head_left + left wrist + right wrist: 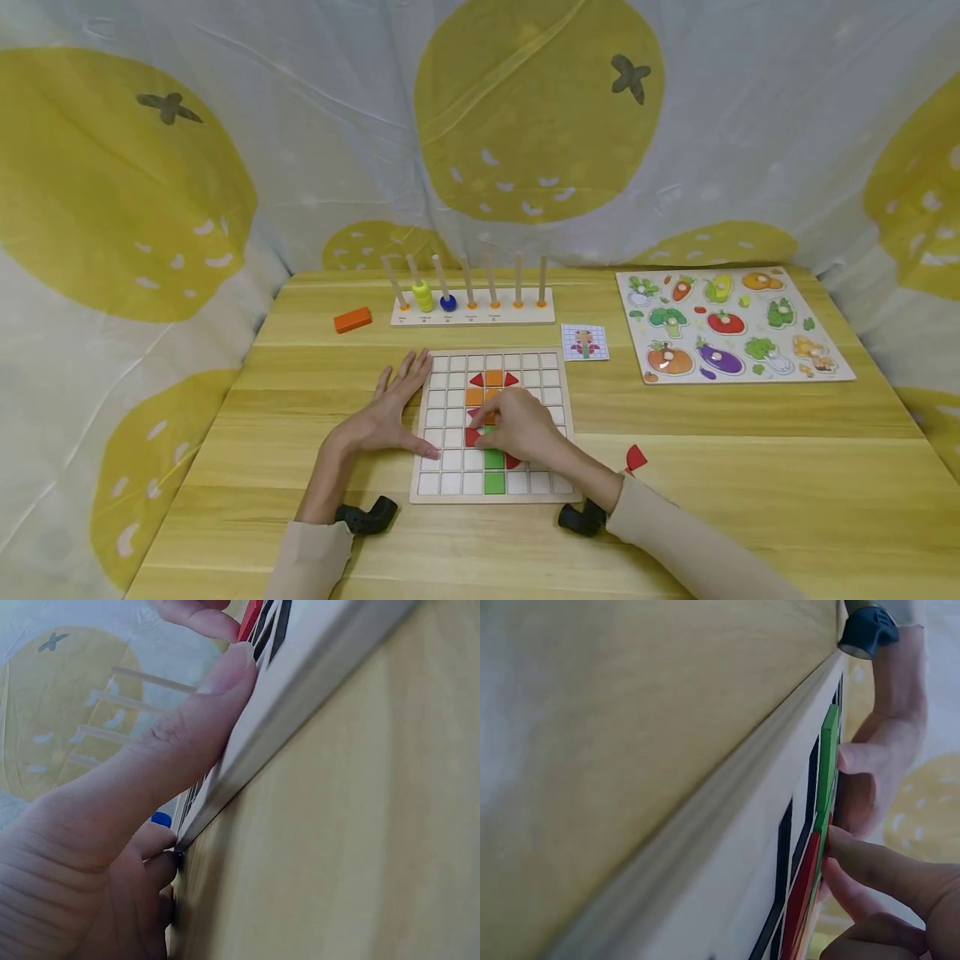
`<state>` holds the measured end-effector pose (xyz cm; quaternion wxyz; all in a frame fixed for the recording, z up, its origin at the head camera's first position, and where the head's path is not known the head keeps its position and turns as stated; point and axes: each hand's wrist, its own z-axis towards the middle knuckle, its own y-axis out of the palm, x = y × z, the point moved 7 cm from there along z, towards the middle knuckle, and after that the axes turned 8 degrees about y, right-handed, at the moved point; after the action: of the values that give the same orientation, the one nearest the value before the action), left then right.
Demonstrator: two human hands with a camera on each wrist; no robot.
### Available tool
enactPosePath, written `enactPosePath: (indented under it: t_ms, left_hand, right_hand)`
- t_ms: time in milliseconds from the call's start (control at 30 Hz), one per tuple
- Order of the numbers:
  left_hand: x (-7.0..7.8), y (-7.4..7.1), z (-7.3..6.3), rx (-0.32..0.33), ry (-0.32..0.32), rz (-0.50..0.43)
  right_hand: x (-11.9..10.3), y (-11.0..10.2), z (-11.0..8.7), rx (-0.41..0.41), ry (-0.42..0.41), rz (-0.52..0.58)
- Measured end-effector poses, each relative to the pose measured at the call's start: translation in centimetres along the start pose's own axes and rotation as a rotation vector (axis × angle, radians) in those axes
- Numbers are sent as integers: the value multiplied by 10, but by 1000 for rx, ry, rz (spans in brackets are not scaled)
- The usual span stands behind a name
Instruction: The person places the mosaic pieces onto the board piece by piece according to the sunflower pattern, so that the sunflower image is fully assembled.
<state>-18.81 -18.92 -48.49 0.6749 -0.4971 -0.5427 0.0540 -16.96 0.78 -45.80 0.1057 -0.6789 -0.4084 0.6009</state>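
A square wooden grid board [416,492] lies on the table, with red, orange and green tiles in some of its cells. My left hand [386,421] rests along the board's left edge with fingers spread and the thumb over the frame. My right hand [519,423] is over the middle of the board, thumb and fingertips at a red tile [472,437] left of the green tiles [494,482]. In the left wrist view this red tile [250,619] looks tilted up at the fingertips. The right hand hides some of the cells under it.
A small pattern card [585,342] lies behind the board. Farther back stands a peg rack [517,317] with yellow and blue rings. An orange block [352,320] is at left, a vegetable puzzle [810,373] at right. Loose red pieces [636,457] lie near the right forearm.
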Motion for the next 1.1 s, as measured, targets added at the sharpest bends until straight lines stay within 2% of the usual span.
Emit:
enactPosePath:
  t_ms: [367,1100]
  left_hand:
    - [1,0,-1,0,3,1]
    - [2,0,-1,2,7,-1]
  right_hand:
    - [1,1,0,-16,38,82]
    - [4,2,1,8,51,85]
